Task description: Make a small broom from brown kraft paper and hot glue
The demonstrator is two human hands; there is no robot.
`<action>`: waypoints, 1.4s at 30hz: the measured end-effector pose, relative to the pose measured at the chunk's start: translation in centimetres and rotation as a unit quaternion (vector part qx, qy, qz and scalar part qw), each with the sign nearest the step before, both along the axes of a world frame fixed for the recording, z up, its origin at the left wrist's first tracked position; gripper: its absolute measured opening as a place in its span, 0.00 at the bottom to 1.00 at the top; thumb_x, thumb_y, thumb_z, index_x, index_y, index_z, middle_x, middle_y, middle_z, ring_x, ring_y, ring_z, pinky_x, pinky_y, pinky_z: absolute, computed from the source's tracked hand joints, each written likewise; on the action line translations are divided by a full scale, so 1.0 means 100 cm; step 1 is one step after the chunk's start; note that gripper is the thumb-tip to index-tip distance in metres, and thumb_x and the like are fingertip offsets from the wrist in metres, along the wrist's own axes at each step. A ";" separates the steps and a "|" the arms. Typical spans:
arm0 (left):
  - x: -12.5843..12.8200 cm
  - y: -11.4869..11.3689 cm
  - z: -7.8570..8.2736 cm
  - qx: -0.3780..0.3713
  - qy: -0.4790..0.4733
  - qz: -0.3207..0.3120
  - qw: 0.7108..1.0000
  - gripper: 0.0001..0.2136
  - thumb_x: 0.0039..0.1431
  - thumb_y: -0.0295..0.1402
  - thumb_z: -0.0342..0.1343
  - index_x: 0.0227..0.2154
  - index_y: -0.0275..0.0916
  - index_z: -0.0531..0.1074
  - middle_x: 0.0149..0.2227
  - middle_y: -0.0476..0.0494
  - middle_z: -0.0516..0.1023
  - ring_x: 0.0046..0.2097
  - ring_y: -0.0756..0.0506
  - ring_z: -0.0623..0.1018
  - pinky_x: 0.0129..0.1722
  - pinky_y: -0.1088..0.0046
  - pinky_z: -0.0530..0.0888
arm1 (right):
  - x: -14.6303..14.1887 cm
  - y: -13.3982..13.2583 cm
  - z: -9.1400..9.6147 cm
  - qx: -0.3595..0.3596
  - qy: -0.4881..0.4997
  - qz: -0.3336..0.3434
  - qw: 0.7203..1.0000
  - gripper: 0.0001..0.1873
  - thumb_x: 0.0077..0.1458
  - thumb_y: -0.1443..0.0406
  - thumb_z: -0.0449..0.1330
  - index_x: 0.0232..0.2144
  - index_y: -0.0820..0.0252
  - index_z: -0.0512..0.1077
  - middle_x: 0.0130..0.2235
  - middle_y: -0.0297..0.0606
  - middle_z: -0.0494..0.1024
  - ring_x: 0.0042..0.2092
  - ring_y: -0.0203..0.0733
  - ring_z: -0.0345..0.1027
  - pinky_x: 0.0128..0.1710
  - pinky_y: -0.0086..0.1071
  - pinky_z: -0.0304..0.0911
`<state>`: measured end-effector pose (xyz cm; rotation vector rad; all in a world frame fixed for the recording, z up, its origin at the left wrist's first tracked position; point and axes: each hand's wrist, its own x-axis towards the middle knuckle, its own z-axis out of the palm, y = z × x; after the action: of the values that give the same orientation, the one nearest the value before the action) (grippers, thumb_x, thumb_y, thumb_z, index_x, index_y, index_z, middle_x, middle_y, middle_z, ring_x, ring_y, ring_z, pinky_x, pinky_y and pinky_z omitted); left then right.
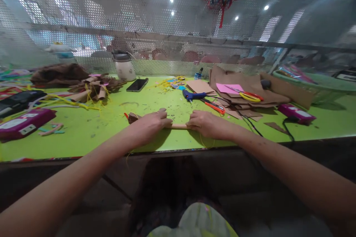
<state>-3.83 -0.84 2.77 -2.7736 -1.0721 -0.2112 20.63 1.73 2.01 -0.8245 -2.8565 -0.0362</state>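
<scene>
A thin tan rod (pixel 179 126) lies level between my hands, low over the near edge of the green table. My left hand (pixel 152 124) is closed around its left part, fingers wrapped over it. At the rod's other end, my right hand (pixel 204 123) grips it with fingertips pressed together. A crumpled brown paper piece (pixel 134 118) with a red-orange tip sticks out beyond my left hand; whether it joins the rod is hidden. Thin yellow strands (pixel 207 144) hang below my right hand.
Beyond my hands lie a blue glue gun (pixel 194 95), an orange cutter knife (pixel 214 106), scissors (pixel 250 97) and brown paper sheets (pixel 247 81). A phone (pixel 137 84), a jar (pixel 124 67) and rolled paper pieces (pixel 94 89) stand left. A perforated screen (pixel 155 26) backs the table.
</scene>
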 end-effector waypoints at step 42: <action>0.002 -0.010 -0.002 0.059 0.065 0.059 0.994 0.08 0.60 0.27 0.52 0.38 0.41 0.75 0.29 0.47 0.72 0.31 0.45 0.73 0.25 0.71 0.65 | -0.015 -0.013 -0.015 0.083 -0.007 -0.034 0.996 0.12 0.63 0.69 0.50 0.30 0.64 0.71 0.33 0.41 0.69 0.37 0.41 0.59 0.31 0.32 0.49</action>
<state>-3.63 -1.86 2.54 -2.5700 -1.1473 -0.0761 19.14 0.42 0.55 -0.8895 -2.7898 -0.2854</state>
